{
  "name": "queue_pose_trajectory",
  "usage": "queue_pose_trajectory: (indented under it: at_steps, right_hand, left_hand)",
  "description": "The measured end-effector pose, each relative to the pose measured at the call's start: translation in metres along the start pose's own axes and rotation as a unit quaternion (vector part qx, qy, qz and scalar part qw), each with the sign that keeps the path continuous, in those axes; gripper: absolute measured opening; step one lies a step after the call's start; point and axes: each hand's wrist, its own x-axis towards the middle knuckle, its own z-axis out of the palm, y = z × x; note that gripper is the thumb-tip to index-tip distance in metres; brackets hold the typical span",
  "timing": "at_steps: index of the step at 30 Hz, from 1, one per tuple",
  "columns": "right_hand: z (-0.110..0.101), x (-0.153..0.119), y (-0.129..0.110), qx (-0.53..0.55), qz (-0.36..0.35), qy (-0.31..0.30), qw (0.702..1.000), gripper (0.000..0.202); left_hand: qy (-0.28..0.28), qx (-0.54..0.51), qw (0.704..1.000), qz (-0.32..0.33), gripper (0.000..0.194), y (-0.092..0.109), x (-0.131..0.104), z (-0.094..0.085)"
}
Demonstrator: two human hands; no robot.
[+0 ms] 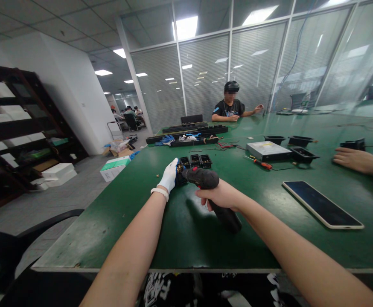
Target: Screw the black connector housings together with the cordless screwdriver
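My right hand (222, 195) is wrapped around the handle of a black cordless drill (202, 177). The drill's nose points left, at a small black plastic housing (181, 180) with brass-coloured bits on it. My left hand (169, 175), in a white glove with blue at the fingertips, grips that housing from its left side. The drill covers part of the housing, so I cannot tell whether the bit touches it. Just beyond stand small black open boxes (205, 160) in a row, holding small brass-coloured parts.
On the green table (135, 238) lie a phone (322, 204), a red-handled screwdriver (263, 164), a silver-grey metal box (268, 150) and several black housings (303, 154). Black strips and a blue glove (167, 140) lie farther back. A co-worker's hand (354, 160) is at right; another person (229, 104) sits opposite.
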Motion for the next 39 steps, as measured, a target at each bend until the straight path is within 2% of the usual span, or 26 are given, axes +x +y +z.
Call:
queue_pose_trajectory:
  at_steps: [6, 16, 33, 39]
  right_hand:
    - [-0.001, 0.003, 0.006, -0.008, -0.005, -0.004, 1.0, 0.017]
    - [-0.001, 0.002, 0.002, -0.017, -0.003, 0.001, 1.0, 0.02]
    - [0.0, 0.003, 0.004, -0.007, -0.01, -0.009, 1.0, 0.026]
    - [0.0, 0.003, 0.005, 0.011, -0.005, -0.015, 1.0, 0.018]
  left_hand:
    - [0.016, 0.019, 1.0, -0.005, 0.046, 0.004, -0.006, 0.006]
    - [0.028, 0.014, 0.999, -0.015, 0.045, 0.009, -0.016, 0.011]
    - [0.02, 0.021, 1.0, -0.004, 0.041, 0.004, -0.006, 0.005]
    - [0.023, 0.021, 1.0, -0.001, 0.046, 0.002, -0.003, 0.002]
